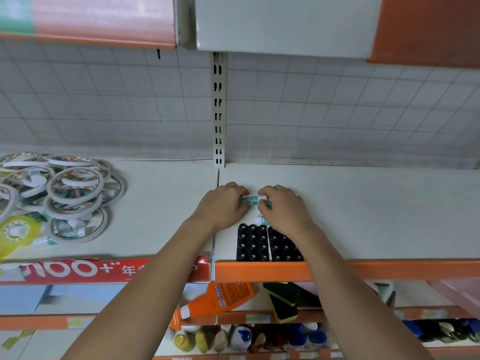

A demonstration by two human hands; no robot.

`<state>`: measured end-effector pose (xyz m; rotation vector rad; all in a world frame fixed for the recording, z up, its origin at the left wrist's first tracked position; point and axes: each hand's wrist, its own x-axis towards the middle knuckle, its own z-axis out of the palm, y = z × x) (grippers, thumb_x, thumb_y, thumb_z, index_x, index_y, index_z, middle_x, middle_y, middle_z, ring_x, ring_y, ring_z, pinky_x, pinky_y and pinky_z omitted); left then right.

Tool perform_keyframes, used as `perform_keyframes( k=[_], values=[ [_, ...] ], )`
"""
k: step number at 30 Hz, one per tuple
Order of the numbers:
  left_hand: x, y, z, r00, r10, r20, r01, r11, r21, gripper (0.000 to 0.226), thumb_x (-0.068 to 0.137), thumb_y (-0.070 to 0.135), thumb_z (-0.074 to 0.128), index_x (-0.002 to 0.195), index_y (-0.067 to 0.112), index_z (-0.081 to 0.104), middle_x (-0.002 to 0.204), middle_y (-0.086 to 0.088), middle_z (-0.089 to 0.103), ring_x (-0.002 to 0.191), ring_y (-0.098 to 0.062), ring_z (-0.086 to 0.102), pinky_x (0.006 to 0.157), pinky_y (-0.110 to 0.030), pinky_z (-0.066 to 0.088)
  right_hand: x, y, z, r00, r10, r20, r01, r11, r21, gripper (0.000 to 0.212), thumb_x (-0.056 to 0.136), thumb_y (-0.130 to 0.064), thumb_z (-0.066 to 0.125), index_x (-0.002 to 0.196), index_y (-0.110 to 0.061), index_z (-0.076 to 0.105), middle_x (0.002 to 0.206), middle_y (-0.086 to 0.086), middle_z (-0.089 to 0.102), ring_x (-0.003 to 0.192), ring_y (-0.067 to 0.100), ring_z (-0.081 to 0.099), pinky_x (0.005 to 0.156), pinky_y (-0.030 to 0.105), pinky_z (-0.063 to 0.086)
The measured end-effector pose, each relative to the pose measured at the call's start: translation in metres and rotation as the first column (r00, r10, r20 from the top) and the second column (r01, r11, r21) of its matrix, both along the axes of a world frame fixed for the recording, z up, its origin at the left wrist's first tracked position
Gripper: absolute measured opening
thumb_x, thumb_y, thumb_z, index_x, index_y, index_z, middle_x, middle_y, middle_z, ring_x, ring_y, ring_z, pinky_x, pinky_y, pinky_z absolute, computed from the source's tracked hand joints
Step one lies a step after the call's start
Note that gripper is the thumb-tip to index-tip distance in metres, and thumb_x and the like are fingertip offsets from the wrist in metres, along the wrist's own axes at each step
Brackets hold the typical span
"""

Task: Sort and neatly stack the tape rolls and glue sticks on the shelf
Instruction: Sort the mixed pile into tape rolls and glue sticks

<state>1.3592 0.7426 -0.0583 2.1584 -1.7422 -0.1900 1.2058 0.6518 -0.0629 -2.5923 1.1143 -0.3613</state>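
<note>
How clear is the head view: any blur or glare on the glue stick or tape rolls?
Head view: even light, no glare; the glue stick held by the left hand and right hand is fairly sharp; the tape rolls at the left edge are smeared; the lens bows the shelf.

White grid-wire back panel (104, 100) — slotted upright (218, 110)

White "100+**年" on the red strip (65, 278) along the left shelf (161, 203) edge.
</note>
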Motion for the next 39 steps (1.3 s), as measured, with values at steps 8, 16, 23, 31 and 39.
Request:
perform_keyframes(
  k=[8,16,23,31,39],
  values=[
    [0.001,-0.002,-0.001,1.0,0.001,0.007,-0.001,1.0,0.007,0.04,0.095,0.035,0.051,0.132,0.019,0.056,0.128,0.001,0.057,0.112,-0.023,0.057,0.091,-0.04,0.048,0.002,-0.002,-0.001,1.0,-0.012,0.007,0.012,1.0,-0.013,0.034,0.095,-0.033,0.048,0.126,-0.026,0.06,0.119,-0.004,0.062,0.112,0.02,0.055,0.094,0.04,0.046],
    [0.002,-0.004,-0.001,1.0,-0.004,0.007,0.004,1.0,0.002,0.041,0.095,0.035,0.052,0.132,0.019,0.055,0.129,0.001,0.056,0.113,-0.022,0.057,0.091,-0.038,0.048,0.001,-0.002,0.0,1.0,-0.007,0.015,0.007,1.0,-0.01,0.035,0.095,-0.032,0.048,0.128,-0.025,0.059,0.121,-0.002,0.062,0.114,0.019,0.055,0.096,0.042,0.045],
    [0.004,0.0,0.002,1.0,0.013,-0.003,-0.013,1.0,0.007,0.042,0.096,0.034,0.052,0.135,0.019,0.053,0.134,0.002,0.054,0.115,-0.022,0.057,0.093,-0.038,0.047,0.003,0.0,0.001,1.0,0.007,0.027,-0.007,1.0,-0.013,0.037,0.096,-0.032,0.047,0.131,-0.026,0.056,0.126,-0.003,0.059,0.116,0.018,0.054,0.096,0.041,0.044],
    [0.004,0.017,0.001,0.999,0.035,-0.003,-0.035,0.999,0.003,0.039,0.095,0.029,0.051,0.132,0.018,0.053,0.126,-0.003,0.057,0.106,-0.025,0.058,0.086,-0.041,0.05,0.005,0.004,0.0,1.0,0.011,0.003,-0.011,0.998,-0.064,0.038,0.096,-0.034,0.047,0.133,-0.028,0.055,0.129,-0.005,0.058,0.119,0.019,0.052,0.101,0.039,0.039],
    [0.0,0.016,0.002,0.999,0.044,-0.002,-0.044,0.999,0.0,0.044,0.092,0.026,0.05,0.135,0.018,0.052,0.128,-0.002,0.055,0.11,-0.025,0.058,0.087,-0.04,0.05,0.002,0.005,0.0,1.0,0.019,0.015,-0.018,0.999,-0.048,0.038,0.095,-0.033,0.048,0.132,-0.027,0.056,0.127,-0.004,0.059,0.117,0.021,0.052,0.098,0.039,0.04]
  ],
)
